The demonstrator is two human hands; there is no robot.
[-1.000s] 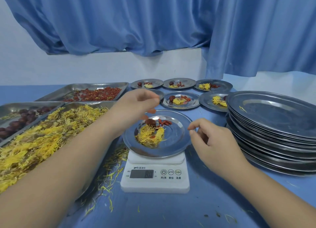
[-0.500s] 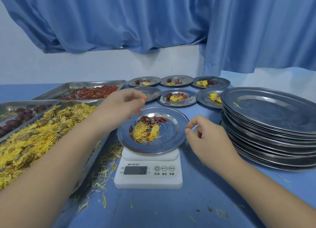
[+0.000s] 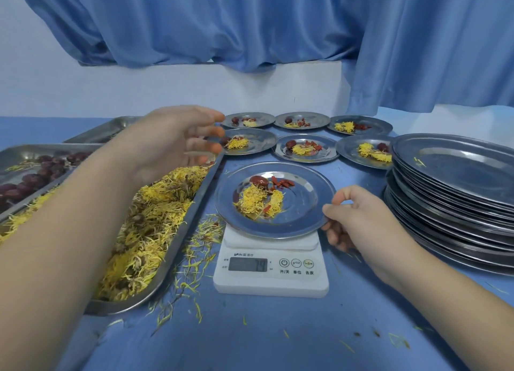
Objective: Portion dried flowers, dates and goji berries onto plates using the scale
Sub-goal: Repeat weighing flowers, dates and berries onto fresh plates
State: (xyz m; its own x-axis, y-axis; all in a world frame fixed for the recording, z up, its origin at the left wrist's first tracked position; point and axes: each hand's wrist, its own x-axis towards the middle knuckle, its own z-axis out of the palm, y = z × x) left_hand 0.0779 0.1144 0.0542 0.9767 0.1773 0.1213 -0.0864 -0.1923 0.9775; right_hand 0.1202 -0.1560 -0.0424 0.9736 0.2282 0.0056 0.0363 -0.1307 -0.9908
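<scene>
On the scale (image 3: 271, 270), my plate (image 3: 303, 201) of flowers (image 3: 256, 201), one date (image 3: 259, 180) and goji berries (image 3: 282, 183)
My right hand (image 3: 358, 220) pinches its right rim, thumb above, fingers (image 3: 335, 236) beneath; my left hand (image 3: 172, 142) hovers slack and empty over the flower tray (image 3: 178, 248); six filled plates (image 3: 329, 148) lie behind, a plate stack (image 3: 456, 176) on the bench (image 3: 278, 337)

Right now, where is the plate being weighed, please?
In the head view, the plate sits on the white scale at centre, between the flower tray on its left and the plate stack on its right; the right hand grips its rim.
</scene>
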